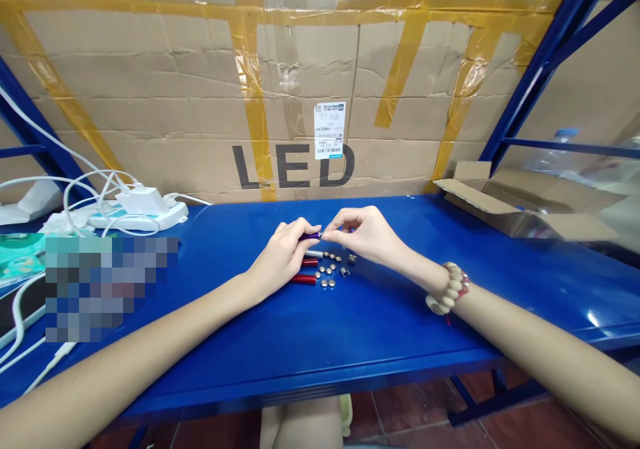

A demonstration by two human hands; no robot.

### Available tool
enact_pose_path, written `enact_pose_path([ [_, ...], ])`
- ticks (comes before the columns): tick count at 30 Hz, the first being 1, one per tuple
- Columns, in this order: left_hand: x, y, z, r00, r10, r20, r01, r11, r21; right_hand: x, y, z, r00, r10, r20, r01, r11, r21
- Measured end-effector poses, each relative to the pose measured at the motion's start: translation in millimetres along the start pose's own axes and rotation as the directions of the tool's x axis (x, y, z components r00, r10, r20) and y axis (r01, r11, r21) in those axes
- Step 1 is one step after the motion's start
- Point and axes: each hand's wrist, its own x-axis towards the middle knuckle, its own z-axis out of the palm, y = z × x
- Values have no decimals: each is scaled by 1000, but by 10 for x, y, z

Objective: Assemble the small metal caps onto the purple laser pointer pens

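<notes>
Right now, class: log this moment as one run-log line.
left hand: holds purple tube | right hand: pinches tube's end | below: button cells, red tube | surface: blue table

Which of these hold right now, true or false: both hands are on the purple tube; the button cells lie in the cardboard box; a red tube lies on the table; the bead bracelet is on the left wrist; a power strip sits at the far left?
1. Both hands are on the purple tube. True: the left hand grips it and the right hand pinches at its end.
2. The button cells lie in the cardboard box. False: they lie loose on the blue table, below the hands.
3. A red tube lies on the table. True.
4. The bead bracelet is on the left wrist. False: it is on the right wrist.
5. A power strip sits at the far left. True.
</notes>
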Motion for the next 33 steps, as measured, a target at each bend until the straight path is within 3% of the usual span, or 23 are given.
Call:
enact_pose_path([
  [3, 13, -8, -27, 999, 52, -17, -51, 997, 53, 0, -11, 27, 946, 278, 169, -308, 932, 191],
  [5, 25, -21, -43, 997, 73, -10, -73, 995, 69, 4, -15, 25, 902, 360, 237, -415, 874, 252],
  [9, 46, -48, -58, 997, 65, 29, -66, 997, 42, 16, -2, 8, 877, 394, 273, -470, 822, 322],
  [13, 53, -60, -52, 997, 5, 75, -6, 1000, 6, 27, 40, 19, 894, 382, 235, -438, 857, 271],
  [15, 52, -64, -43, 996, -31, 84, 32, 999, -3, 32, 56, 33, 914, 350, 205, -393, 890, 232],
  [17, 50, -67, -30, 993, -78, 93, 81, 996, -30, 36, 59, 41, 955, 279, 102, -292, 942, 164],
  [19, 48, -69, -13, 988, -120, 102, 128, 989, -71, 37, 51, 35, 992, 106, -63, -103, 994, 44],
  [21, 46, -71, 5, 987, -132, 97, 141, 985, -95, 33, 39, 11, 976, -131, -172, 114, 988, -105],
  [23, 43, -72, 19, 989, -119, 91, 128, 987, -100, 25, 35, -22, 934, -322, -157, 283, 932, -225],
  [26, 43, -75, 18, 986, -105, 129, 120, 987, -109, 13, 46, -68, 876, -477, -69, 429, 836, -342],
  [30, 57, -71, -31, 972, -67, 226, 101, 984, -145, 8, 44, -103, 827, -561, -27, 502, 761, -411],
  [33, 73, -57, -81, 951, -53, 306, 112, 977, -179, 8, 15, -121, 828, -560, -26, 498, 757, -424],
])
